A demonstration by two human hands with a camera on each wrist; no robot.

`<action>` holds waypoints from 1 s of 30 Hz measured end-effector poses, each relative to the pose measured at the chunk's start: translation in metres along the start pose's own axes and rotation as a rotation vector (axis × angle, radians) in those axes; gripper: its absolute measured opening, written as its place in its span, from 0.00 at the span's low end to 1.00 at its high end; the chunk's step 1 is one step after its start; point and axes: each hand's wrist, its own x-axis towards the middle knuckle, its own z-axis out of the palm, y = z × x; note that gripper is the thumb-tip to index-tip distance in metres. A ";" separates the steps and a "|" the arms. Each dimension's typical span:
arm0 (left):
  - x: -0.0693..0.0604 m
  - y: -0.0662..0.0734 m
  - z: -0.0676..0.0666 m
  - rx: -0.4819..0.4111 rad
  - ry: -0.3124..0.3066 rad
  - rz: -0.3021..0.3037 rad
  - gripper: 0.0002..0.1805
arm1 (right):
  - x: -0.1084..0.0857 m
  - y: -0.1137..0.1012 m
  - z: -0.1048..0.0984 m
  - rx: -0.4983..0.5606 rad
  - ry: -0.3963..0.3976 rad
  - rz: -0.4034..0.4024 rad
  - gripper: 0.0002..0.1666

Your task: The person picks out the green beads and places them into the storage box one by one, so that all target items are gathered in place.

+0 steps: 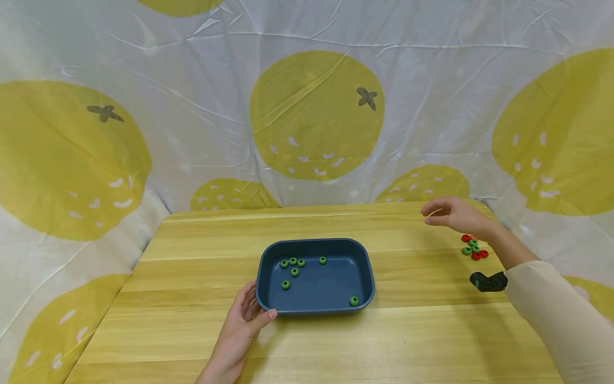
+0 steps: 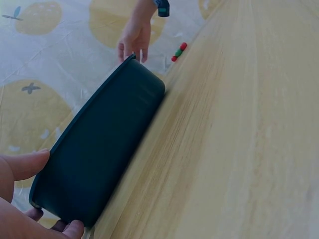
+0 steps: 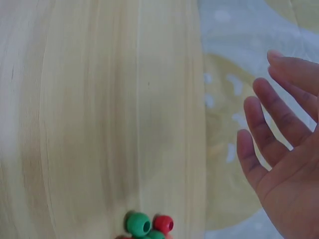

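A dark blue tray point(image 1: 314, 245) stands on the wooden table with several green beads point(image 1: 295, 272) inside, most toward its left half and one in the front right corner. My left hand point(image 1: 240, 322) grips the tray's front left corner, thumb over the rim and fingers around the side; the left wrist view shows the thumb point(image 2: 27, 164) at the rim. Above the table at the right, my right hand point(image 1: 453, 216) hovers with loosely bent fingers and nothing in them. Beneath its wrist lies a group of red and green beads point(image 1: 475, 249), also seen as a green bead point(image 3: 138, 224) in the right wrist view.
A black strap-like device point(image 1: 488, 281) shows beside the right forearm, by the cream sleeve point(image 1: 551, 314). Behind the wooden table point(image 1: 192, 330) hangs a white curtain point(image 1: 201, 106) printed with yellow fruit.
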 end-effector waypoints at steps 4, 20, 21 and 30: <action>-0.001 0.000 -0.001 0.000 -0.008 0.010 0.48 | -0.007 0.006 -0.006 -0.025 0.027 0.025 0.24; -0.002 0.002 -0.001 -0.002 -0.009 0.009 0.48 | -0.036 0.060 -0.030 -0.093 0.092 0.097 0.29; -0.002 0.001 -0.001 -0.003 -0.006 0.006 0.48 | -0.038 0.062 -0.031 -0.094 0.093 0.102 0.29; 0.000 0.001 0.001 -0.003 0.005 -0.011 0.47 | -0.055 0.080 -0.037 -0.105 0.117 0.149 0.30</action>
